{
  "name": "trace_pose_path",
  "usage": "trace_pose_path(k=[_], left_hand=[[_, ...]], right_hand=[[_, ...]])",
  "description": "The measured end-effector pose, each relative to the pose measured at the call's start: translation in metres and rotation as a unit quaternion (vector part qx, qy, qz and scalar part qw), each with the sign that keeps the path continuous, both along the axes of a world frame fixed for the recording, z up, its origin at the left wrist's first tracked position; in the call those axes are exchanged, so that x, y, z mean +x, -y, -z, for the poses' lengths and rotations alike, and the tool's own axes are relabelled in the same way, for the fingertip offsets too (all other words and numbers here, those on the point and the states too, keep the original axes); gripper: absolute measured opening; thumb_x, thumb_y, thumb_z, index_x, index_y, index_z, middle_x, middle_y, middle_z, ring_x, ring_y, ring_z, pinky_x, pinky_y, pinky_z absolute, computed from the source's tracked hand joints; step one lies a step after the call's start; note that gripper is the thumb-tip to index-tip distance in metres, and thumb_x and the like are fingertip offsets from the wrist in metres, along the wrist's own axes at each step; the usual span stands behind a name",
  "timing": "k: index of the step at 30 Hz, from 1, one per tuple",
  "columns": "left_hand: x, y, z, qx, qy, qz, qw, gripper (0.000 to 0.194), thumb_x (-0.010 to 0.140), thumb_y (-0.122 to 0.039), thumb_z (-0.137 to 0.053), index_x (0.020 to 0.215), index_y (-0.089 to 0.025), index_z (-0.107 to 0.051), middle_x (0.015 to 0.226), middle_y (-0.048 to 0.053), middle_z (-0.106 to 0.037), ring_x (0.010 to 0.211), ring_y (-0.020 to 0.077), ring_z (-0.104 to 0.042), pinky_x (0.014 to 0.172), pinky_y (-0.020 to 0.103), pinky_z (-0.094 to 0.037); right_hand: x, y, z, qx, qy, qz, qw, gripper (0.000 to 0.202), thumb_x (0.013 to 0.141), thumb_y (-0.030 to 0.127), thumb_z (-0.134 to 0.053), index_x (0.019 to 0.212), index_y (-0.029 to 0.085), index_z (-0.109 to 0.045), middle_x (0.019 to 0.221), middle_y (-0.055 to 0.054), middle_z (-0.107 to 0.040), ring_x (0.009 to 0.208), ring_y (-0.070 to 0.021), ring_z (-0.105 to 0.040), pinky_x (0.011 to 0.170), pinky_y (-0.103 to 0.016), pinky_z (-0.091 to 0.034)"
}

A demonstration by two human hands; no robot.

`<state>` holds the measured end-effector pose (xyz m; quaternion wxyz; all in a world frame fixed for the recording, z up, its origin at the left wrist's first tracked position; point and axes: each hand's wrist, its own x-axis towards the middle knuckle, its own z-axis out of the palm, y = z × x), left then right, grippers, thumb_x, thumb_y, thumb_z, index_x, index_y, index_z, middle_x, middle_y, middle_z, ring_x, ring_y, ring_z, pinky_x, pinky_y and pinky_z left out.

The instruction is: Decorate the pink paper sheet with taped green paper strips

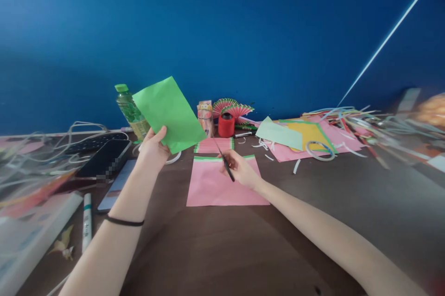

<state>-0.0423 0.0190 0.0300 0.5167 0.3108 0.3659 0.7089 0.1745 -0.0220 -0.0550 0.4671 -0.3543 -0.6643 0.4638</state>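
My left hand (155, 150) holds up a sheet of green paper (170, 115), pinching its lower left edge between thumb and fingers. In my right hand (239, 169) is a pair of dark-handled scissors (227, 167), seen nearly edge-on. Their thin tip points up and left, close to the sheet's lower right corner; whether it touches the paper I cannot tell. Beneath my right hand a pink paper sheet (215, 189) lies flat on the table, with a green and white strip along its far edge. Just beyond lies a pleated pink paper piece (213, 145) with green ends.
Against the blue wall stand a green-capped bottle (121, 96), a red tape roll (226, 126) and pleated paper fans (238, 111). Coloured papers (306, 134), a clear ring (320, 151) and white scraps lie right. Left are a dark phone (104, 157), a marker (87, 222) and cables.
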Motion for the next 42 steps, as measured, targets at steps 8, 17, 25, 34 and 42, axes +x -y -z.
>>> trace_pose_path(k=[8,17,25,34,42], left_hand=[[0.01,0.006,-0.004,0.001,-0.022,0.015,1.0,0.021,0.077,-0.011,-0.054,0.091,-0.024,-0.063,0.1,0.001,-0.069,0.1,0.0194,-0.061,0.081,0.032,-0.055],[0.021,0.008,0.003,-0.031,-0.024,0.057,0.998,0.021,0.076,-0.011,-0.055,0.092,-0.023,-0.062,0.099,0.001,-0.069,0.092,0.0198,-0.064,0.083,0.036,-0.053],[0.022,0.008,0.006,-0.034,-0.036,0.072,0.996,0.022,0.073,-0.012,-0.059,0.092,-0.022,-0.061,0.102,0.004,-0.067,0.094,0.0221,-0.064,0.084,0.041,-0.053],[0.024,0.01,0.005,-0.052,-0.026,0.068,0.996,0.02,0.072,-0.01,-0.059,0.087,-0.022,-0.063,0.097,0.003,-0.069,0.093,0.0221,-0.064,0.08,0.039,-0.054],[0.025,0.01,0.005,-0.067,-0.021,0.061,0.996,0.02,0.072,-0.009,-0.057,0.087,-0.021,-0.064,0.094,0.003,-0.07,0.085,0.0189,-0.065,0.078,0.036,-0.055]], right_hand=[[-0.003,0.008,-0.004,0.007,0.049,0.04,0.998,0.033,0.071,0.032,-0.061,0.096,0.018,-0.045,0.075,0.002,-0.042,0.064,-0.0111,-0.041,0.061,-0.026,-0.035],[-0.004,0.008,0.0,0.004,0.03,0.022,0.999,0.03,0.075,0.034,-0.057,0.097,0.018,-0.044,0.069,0.004,-0.037,0.059,-0.0097,-0.035,0.057,-0.025,-0.031],[-0.004,0.01,0.0,-0.011,0.018,0.019,1.0,0.027,0.076,0.032,-0.056,0.096,0.019,-0.044,0.067,0.005,-0.034,0.057,-0.009,-0.034,0.055,-0.024,-0.03],[-0.004,0.01,0.003,-0.017,0.005,0.013,1.0,0.028,0.077,0.034,-0.055,0.097,0.02,-0.043,0.068,0.004,-0.035,0.058,-0.0095,-0.035,0.055,-0.024,-0.03],[-0.004,0.01,0.003,-0.022,0.006,0.017,1.0,0.028,0.076,0.033,-0.055,0.097,0.02,-0.043,0.069,0.004,-0.036,0.059,-0.0095,-0.036,0.056,-0.024,-0.031]])
